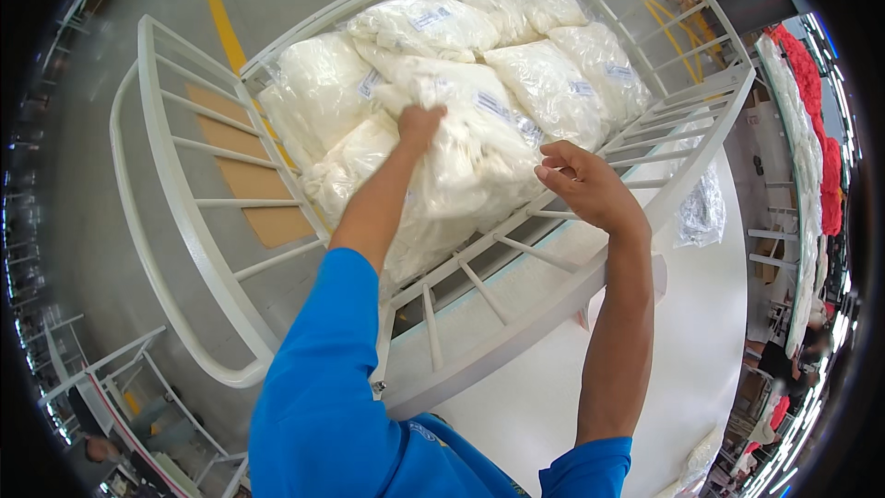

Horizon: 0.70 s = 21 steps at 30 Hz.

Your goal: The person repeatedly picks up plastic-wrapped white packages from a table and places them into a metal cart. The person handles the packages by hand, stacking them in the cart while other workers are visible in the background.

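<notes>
A white metal cage cart [501, 238] with barred sides stands before me, piled with clear plastic bags of white, soft cloth-like goods. Reaching over its near rail, my left hand [420, 126] is closed on the upper part of a middle bag [477, 100], which bears a printed label. The lower part of that bag is blurred. My right hand [584, 180] is just above the rail at the pile's near right corner, fingers half curled and apart from the thumb, with nothing seen in it. Another labelled bag [553, 90] lies beyond it.
A white table [511, 422] adjoins the cart's near side, with a clear plastic bag [702, 207] on it. Brown cardboard [238, 173] lies on the floor left of the cart. Red material [830, 180] lies on a far-right table. Other people sit at both sides.
</notes>
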### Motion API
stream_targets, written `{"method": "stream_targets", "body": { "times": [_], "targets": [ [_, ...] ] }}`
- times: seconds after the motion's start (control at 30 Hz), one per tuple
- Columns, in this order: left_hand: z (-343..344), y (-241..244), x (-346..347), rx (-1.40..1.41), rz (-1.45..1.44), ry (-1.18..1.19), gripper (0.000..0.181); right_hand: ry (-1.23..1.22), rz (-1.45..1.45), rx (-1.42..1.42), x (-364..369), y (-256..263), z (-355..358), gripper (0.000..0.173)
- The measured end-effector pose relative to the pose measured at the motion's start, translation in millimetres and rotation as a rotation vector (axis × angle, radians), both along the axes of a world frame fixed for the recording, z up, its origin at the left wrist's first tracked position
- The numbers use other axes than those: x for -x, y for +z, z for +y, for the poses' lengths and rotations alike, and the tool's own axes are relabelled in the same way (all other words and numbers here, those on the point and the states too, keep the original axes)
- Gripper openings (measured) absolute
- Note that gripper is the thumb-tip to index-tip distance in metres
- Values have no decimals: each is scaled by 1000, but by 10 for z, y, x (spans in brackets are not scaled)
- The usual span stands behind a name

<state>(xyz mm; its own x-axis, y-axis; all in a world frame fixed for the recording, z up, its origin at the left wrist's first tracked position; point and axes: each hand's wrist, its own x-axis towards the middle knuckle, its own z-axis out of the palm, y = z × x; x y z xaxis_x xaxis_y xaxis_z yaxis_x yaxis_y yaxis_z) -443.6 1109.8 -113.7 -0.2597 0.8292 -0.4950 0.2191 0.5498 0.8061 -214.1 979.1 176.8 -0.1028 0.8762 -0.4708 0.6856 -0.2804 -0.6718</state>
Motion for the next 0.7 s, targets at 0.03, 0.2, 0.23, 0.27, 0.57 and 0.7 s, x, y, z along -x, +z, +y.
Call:
{"method": "stream_targets", "body": {
  "times": [0.03, 0.2, 0.23, 0.27, 0.57, 0.7],
  "targets": [
    [184, 383, -34, 29, -29, -11, 51, -37, 0, 6, -77, -34, -39, 51],
    [858, 645, 1067, -239, 135, 0, 60, 2, -10, -21, -47, -33, -13, 51],
    [950, 434, 1688, -292, 222, 79, 60, 54, -5, -37, 34, 30, 28, 50],
    [843, 572, 1722, -301, 198, 33, 63, 15, -25, -18, -25, -11, -13, 50],
    [-64, 258, 2779, 66, 940, 251, 49, 6, -21, 68, 1, 68, -43, 47],
    [82, 155, 2705, -24, 831, 303, 56, 55, -35, 60, -1, 24, -36, 50]
  ]
}}
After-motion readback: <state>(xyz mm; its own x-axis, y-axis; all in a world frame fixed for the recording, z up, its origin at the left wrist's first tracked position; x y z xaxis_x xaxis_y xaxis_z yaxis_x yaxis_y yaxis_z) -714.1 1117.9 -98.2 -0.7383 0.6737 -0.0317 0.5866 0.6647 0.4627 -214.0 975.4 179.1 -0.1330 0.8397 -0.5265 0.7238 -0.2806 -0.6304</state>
